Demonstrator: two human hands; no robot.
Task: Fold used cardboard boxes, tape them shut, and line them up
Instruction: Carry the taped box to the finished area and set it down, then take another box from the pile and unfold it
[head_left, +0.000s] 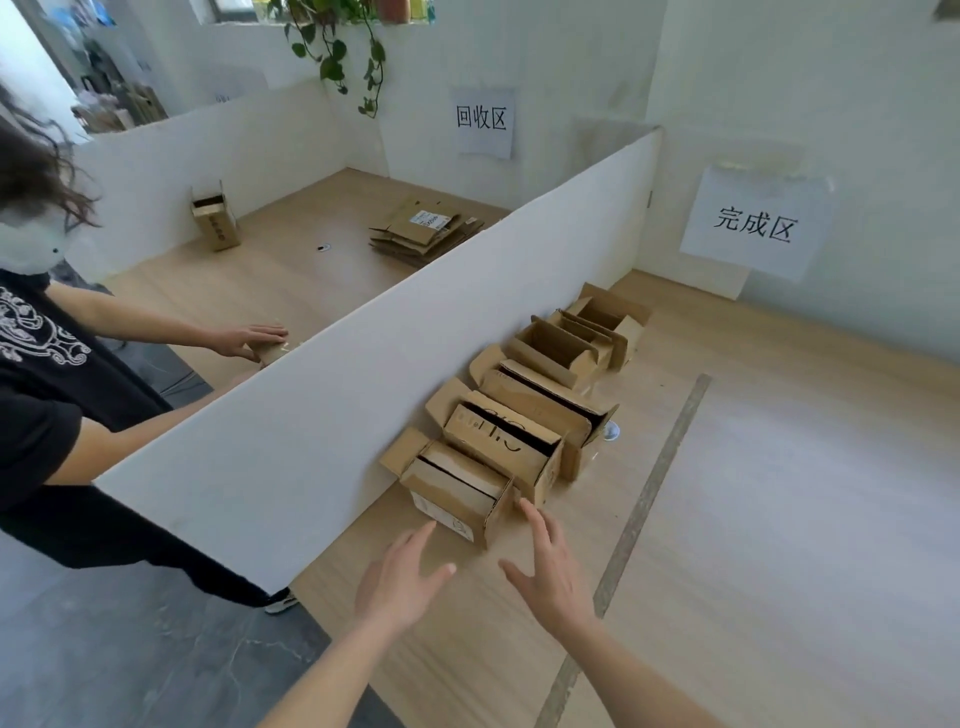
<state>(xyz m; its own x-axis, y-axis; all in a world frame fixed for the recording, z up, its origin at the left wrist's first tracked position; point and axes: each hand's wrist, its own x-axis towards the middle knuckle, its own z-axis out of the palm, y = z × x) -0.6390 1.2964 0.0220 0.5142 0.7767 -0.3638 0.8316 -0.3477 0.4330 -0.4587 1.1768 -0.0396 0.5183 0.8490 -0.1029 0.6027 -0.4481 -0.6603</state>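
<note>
Several folded cardboard boxes stand in a row along the white partition (363, 395), their top flaps open. The nearest box (457, 493) is at the row's front end. My left hand (400, 577) hovers just in front of it with fingers spread and holds nothing. My right hand (548, 566) is open too, its fingertips close to the box's right corner. A stack of flattened boxes (423, 234) lies on the floor beyond the partition. One upright box (215, 218) stands at the far left wall.
Another person in black stands at the left, a hand (249, 338) resting on a small box at the partition's top edge. A grey strip (644, 499) runs along the wooden floor right of the row. Paper signs hang on the walls.
</note>
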